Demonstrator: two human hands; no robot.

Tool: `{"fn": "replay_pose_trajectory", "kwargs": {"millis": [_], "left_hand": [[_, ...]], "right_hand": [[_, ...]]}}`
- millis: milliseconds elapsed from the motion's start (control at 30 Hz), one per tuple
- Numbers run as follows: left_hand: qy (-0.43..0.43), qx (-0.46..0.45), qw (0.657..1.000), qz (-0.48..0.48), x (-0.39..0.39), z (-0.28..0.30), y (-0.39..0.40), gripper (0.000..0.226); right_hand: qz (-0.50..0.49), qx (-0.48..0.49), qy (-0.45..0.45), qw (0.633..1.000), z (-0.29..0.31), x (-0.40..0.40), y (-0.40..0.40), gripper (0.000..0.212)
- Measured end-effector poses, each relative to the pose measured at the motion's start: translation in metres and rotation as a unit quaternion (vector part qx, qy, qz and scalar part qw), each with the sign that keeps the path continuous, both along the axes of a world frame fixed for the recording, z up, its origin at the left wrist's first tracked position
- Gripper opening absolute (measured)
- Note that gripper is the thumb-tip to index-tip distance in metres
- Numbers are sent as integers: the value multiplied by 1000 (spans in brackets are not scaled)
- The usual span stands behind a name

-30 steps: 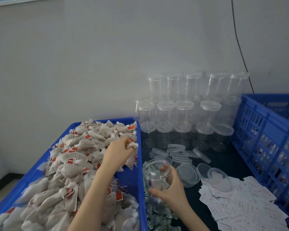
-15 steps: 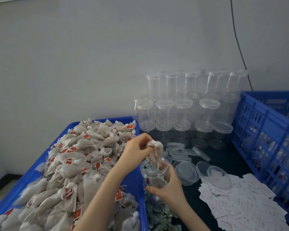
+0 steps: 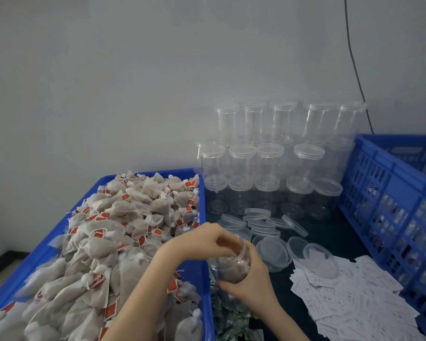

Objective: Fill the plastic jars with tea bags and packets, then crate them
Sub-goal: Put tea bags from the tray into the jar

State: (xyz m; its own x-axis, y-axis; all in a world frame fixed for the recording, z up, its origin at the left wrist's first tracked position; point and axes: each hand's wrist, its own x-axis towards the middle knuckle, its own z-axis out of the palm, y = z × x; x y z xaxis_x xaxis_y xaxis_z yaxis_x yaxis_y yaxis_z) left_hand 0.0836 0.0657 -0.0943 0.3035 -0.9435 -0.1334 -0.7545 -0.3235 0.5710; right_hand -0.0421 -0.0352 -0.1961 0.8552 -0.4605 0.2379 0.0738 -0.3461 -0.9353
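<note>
Beside the blue tray's (image 3: 203,242) right wall, the right hand (image 3: 252,279) wraps its curled fingers around a clear jar (image 3: 230,264) just above the desk (image 3: 325,232), while the left hand (image 3: 207,239) has its fingers bunched into the jar's mouth, pressing tea bags inside. Filling looks partway done (packets (image 3: 229,316) heaped below). Many empty jars (image 3: 271,168) wait behind; crating into the blue crate (image 3: 391,205) remains.
</note>
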Motion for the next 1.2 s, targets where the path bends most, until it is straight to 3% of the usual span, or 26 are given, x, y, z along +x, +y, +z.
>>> {"fn": "replay_pose_trajectory", "kwargs": {"millis": [67, 133, 200, 267, 333, 400, 567, 700, 833, 933, 1033, 1133, 1200], "left_hand": [[15, -87, 992, 87, 12, 7, 7, 23], [-66, -121, 966, 217, 32, 5, 16, 20], [-212, -13, 918, 334, 52, -2, 28, 21], [-295, 143, 863, 385, 68, -13, 40, 27], [-298, 225, 836, 402, 77, -21, 49, 33], [-287, 251, 824, 419, 82, -26, 55, 35], [-293, 173, 803, 490, 83, -23, 58, 19], [-335, 100, 786, 510, 76, -11, 56, 18], [-274, -62, 811, 512, 64, 3, 52, 15], [-212, -213, 840, 451, 48, 14, 43, 16], [-40, -336, 874, 347, 32, 28, 35, 11], [118, -387, 880, 248, 17, 35, 28, 18], [147, -359, 900, 197, 10, 33, 20, 17]], "right_hand": [[-5, 32, -9, 999, 0, 1, -1, 86], [-5, 55, -15, 998, -1, 1, -2, 88], [2, 65, -13, 998, 1, 1, -4, 94], [6, 71, -12, 997, 4, 0, -5, 96], [7, 75, -13, 997, 6, 0, -6, 94], [6, 82, -18, 996, 7, 0, -6, 91], [6, 82, -32, 996, 9, -1, -5, 86], [7, 86, -34, 996, 9, -1, -6, 88], [7, 87, -32, 996, 9, -1, -6, 88], [7, 84, -29, 996, 8, 0, -5, 88], [10, 71, -29, 997, 7, 0, -5, 87], [10, 59, -24, 998, 3, 0, -5, 87], [5, 53, -22, 998, 1, 1, -6, 86]]}}
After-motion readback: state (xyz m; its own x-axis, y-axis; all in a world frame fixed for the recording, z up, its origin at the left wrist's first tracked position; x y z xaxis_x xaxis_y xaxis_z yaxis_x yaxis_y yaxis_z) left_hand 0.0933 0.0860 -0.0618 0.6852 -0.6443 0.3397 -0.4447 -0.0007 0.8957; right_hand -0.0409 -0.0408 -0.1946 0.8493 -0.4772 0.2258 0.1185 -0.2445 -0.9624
